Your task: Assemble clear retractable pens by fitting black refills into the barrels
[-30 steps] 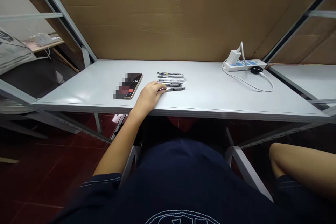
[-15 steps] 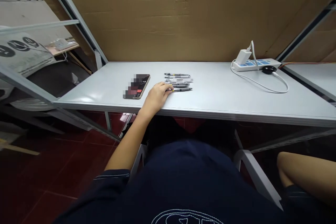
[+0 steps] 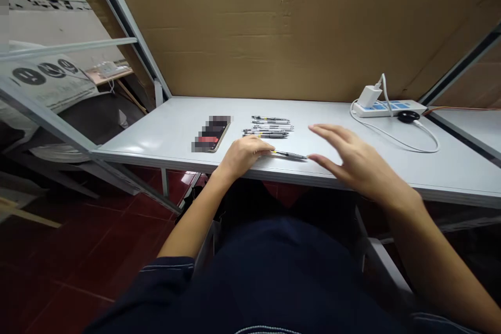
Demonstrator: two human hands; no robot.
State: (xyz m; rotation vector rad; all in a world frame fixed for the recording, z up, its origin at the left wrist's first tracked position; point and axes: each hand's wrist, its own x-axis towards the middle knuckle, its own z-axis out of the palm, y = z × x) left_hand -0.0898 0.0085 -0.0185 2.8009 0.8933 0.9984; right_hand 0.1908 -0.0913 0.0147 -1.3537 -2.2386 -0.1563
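Now the pen point(image 3: 290, 155) sits apart from the row of pens point(image 3: 272, 127), nearer the front edge of the tabletop point(image 3: 324, 112), and the right hand point(image 3: 354, 162) has come in. It looks slim — dark grip, yellow touch at left. The left hand point(image 3: 243, 156) pinches that end; the right's thumb and fingers spread wide beside the tip — contact unclear.

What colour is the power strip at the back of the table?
White, with blue on top: the power strip shows in the head view, the only view.
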